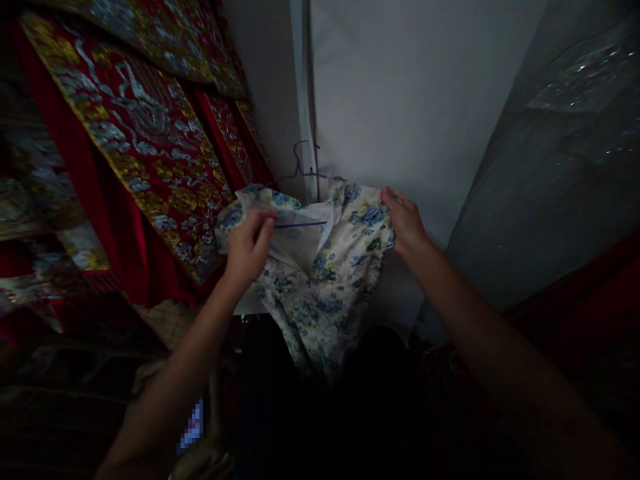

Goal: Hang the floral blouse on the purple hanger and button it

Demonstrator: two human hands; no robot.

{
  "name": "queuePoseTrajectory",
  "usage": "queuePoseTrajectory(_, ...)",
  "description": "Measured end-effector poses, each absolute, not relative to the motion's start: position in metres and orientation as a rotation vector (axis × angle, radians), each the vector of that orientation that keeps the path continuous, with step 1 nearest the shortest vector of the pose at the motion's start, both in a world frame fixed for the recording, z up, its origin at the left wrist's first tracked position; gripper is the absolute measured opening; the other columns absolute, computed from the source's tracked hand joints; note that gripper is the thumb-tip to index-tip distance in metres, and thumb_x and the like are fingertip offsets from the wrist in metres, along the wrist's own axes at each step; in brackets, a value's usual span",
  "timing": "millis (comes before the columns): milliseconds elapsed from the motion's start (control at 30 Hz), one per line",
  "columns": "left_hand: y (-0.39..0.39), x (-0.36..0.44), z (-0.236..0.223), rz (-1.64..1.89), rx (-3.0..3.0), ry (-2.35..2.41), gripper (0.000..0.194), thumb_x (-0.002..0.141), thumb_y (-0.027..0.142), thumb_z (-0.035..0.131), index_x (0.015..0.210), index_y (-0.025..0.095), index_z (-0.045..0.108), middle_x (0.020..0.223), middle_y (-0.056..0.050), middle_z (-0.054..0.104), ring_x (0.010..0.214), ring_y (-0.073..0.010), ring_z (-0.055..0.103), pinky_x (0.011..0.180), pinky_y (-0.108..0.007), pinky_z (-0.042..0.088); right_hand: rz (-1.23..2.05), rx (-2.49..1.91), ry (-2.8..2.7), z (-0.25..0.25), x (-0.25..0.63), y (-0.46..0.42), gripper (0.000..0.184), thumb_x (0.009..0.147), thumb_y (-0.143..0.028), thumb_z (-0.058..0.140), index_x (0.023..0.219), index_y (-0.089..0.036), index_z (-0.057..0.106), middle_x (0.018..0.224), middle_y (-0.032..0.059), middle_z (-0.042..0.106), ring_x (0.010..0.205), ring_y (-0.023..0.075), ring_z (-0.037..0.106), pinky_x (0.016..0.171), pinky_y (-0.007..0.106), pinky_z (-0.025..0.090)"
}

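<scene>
A white garment with a blue and yellow flower print [325,280] hangs on a thin purple wire hanger [300,170] in front of a pale wall. My left hand [249,245] is closed on the garment's left shoulder, its fingers pinched near the hanger's lower bar. My right hand [406,223] grips the garment's right shoulder edge, fingers curled round the cloth. The garment's lower part trails down into deep shadow.
Red cloths with heavy gold and silver embroidery [145,140] hang along the left. A grey sheet in glossy plastic [560,173] slopes down the right side. A white vertical pipe or pole [300,80] runs up the wall behind the hanger. Below, everything is dark.
</scene>
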State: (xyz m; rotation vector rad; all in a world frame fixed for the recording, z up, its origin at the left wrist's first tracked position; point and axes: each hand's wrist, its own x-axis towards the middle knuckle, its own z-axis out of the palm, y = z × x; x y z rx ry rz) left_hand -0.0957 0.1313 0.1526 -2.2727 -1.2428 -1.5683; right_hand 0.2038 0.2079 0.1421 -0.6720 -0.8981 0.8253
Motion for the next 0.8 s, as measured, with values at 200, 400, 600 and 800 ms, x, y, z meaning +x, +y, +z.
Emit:
queuePoseTrajectory(200,0.139,-0.064,0.046,-0.746,-2.862,-1.543,0.034,0.095,0.031,0.054,0.125,0.022,0.064,0.09,-0.005,0.074,0.08,-0.0213,0.068,0.07,-0.028,0.045,0.862,-0.745,-0.8,0.099,0.223,0.176,0.044,0.065,-0.057,0.084,0.081,-0.021,0.064,0.067,-0.0012,0.064,0.067,0.0189,0.068,0.057,0.027,0.055)
queuePoseTrajectory(400,0.116,-0.05,-0.036,-0.916,-2.924,-1.744,0.023,0.093,0.04,0.058,0.087,0.02,0.068,0.081,-0.004,0.072,0.08,-0.0206,0.068,0.072,-0.028,0.045,0.654,-0.858,-0.904,0.057,0.233,0.194,0.04,0.074,-0.057,0.072,0.085,-0.02,0.065,0.073,0.0006,0.064,0.073,0.0193,0.065,0.066,0.031,0.054)
queuePoseTrajectory(600,0.086,-0.018,-0.069,-1.765,-2.712,-1.785,0.013,0.091,0.031,0.056,0.085,0.02,0.058,0.079,-0.002,0.065,0.075,-0.0168,0.064,0.073,-0.027,0.048,0.064,-1.084,-0.826,0.008,0.2,0.169,0.037,0.079,-0.034,0.065,0.112,-0.018,0.066,0.122,0.0128,0.065,0.113,0.0258,0.059,0.094,0.042,0.048)
queuePoseTrajectory(800,0.072,-0.007,-0.08,-2.132,-2.652,-1.799,0.01,0.088,0.029,0.06,0.097,0.025,0.063,0.09,-0.004,0.07,0.085,-0.021,0.068,0.081,-0.034,0.055,0.667,-1.061,-1.019,-0.111,0.113,0.074,0.018,0.079,-0.032,0.064,0.092,-0.021,0.069,0.091,0.0074,0.073,0.086,0.0262,0.069,0.082,0.04,0.055)
